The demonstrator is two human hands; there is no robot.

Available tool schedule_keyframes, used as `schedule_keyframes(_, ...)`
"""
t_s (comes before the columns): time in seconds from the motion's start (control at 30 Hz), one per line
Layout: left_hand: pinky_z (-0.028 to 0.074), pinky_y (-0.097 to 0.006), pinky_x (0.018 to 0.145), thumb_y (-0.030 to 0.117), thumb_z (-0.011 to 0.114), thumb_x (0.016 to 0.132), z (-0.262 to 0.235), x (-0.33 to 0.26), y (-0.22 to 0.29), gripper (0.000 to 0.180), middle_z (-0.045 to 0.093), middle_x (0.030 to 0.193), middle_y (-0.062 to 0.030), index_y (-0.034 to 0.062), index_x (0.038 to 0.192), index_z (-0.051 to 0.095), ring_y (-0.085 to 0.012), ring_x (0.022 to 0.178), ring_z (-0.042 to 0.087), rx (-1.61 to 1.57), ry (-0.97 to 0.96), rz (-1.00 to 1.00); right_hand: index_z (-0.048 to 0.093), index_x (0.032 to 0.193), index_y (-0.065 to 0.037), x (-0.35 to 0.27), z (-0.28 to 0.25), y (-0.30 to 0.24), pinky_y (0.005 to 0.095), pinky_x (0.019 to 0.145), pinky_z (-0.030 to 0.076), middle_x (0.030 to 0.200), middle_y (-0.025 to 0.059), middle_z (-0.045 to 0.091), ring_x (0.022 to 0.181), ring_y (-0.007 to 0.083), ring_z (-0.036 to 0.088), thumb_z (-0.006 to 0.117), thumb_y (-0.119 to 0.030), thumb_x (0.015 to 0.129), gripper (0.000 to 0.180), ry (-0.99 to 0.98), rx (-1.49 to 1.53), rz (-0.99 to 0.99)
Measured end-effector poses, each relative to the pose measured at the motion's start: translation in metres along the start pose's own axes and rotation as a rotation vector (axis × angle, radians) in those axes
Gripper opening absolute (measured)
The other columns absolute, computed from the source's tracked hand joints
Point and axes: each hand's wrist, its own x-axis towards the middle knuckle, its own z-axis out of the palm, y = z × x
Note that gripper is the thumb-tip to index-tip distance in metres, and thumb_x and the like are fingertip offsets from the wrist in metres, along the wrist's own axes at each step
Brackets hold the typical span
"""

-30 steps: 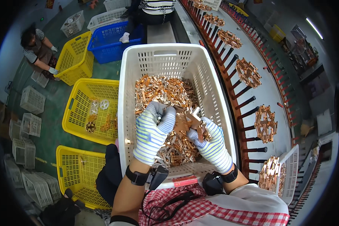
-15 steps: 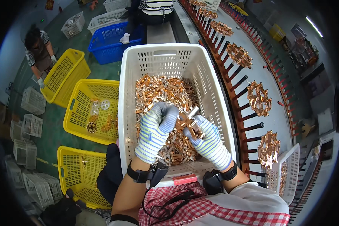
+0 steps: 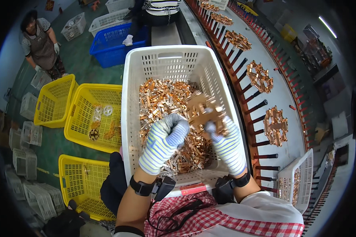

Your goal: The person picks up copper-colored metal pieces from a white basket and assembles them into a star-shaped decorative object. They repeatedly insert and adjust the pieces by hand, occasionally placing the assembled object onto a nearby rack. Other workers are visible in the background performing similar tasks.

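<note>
Both my hands wear striped knit gloves over a white basket (image 3: 129, 114) heaped with small copper-coloured metal pieces (image 3: 166, 96). My right hand (image 3: 229, 148), at the basket's right side, grips a flat brown plate (image 3: 201, 108) with shiny clip-like pieces along its edge. Motion blurs the plate and the fingertips. To its left, my left hand (image 3: 164, 138) is closed above the heap, thumb against curled fingers. Whatever it may hold is hidden.
To my right runs a conveyor with dark pegs (image 3: 259, 106) and coppery wheel-shaped assemblies (image 3: 276, 125). Yellow baskets (image 3: 73, 134) and a blue basket (image 3: 103, 59) stand on the left. A co-worker (image 3: 41, 43) stands at the far left. Another white basket (image 3: 308, 177) is at lower right.
The brown plate has risen and turned flatter in my right hand, which has shifted slightly right. Conveyor assemblies moved away from me. The co-worker has straightened up; the far yellow basket sits nearer.
</note>
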Motion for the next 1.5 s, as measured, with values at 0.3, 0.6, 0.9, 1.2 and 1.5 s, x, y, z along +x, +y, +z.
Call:
schedule_keyframes(0.3,0.041,-0.025,0.05,0.024,0.067,0.084,0.014,0.007,-0.006,0.02,0.058,0.063,-0.0018,0.0047,0.085,0.064,-0.0082,0.052,0.049,0.686,0.006,0.219,0.056,0.124,-0.005,-0.008,0.003,-0.006,0.0398,0.086,0.05,0.108,0.0207,0.061,0.097,0.037,0.061,0.066,-0.011,0.075,0.051,-0.221,-0.557,-0.312)
schedule_keyframes(0.6,0.044,-0.025,0.052,0.027,0.062,0.09,0.007,0.009,-0.001,0.025,0.062,0.069,0.0002,0.0023,0.088,0.065,-0.0075,0.058,0.053,0.17,0.215,0.069,0.055,0.125,-0.006,-0.003,0.001,-0.023,0.0353,0.074,0.051,0.101,0.0167,0.061,0.084,0.0316,0.063,0.063,-0.009,0.082,0.044,-0.297,-0.375,-0.281)
schedule_keyframes(0.9,0.049,-0.028,0.06,0.026,0.062,0.088,-0.004,0.005,-0.012,0.025,0.065,0.075,-0.0083,0.0014,0.091,0.065,-0.0149,0.068,0.063,0.456,-0.033,0.037,0.06,0.119,-0.002,0.0,-0.011,-0.005,0.0246,0.069,0.048,0.09,0.0054,0.067,0.075,0.0088,0.058,0.065,-0.014,0.089,0.033,0.149,-0.019,-0.154)
schedule_keyframes(1.2,0.042,-0.034,0.096,0.033,0.061,0.09,-0.019,-0.005,-0.026,0.046,0.06,0.118,-0.0163,0.0002,0.122,0.056,-0.0241,0.111,0.056,0.634,0.174,0.293,0.06,0.118,0.0,-0.032,0.006,-0.049,0.0276,0.084,0.049,0.108,0.007,0.065,0.095,0.0129,0.061,0.065,-0.025,0.088,0.039,0.176,0.319,0.079)
schedule_keyframes(1.5,0.041,-0.022,0.047,0.033,0.062,0.09,0.022,-0.029,-0.005,0.05,0.06,0.084,-0.0024,0.0001,0.125,0.051,-0.0065,0.056,0.049,0.384,0.281,0.043,0.053,0.126,0.001,-0.046,-0.049,-0.078,0.0251,0.066,0.049,0.1,0.0041,0.061,0.072,0.0096,0.056,0.055,-0.043,0.093,0.055,-0.087,0.194,0.156)
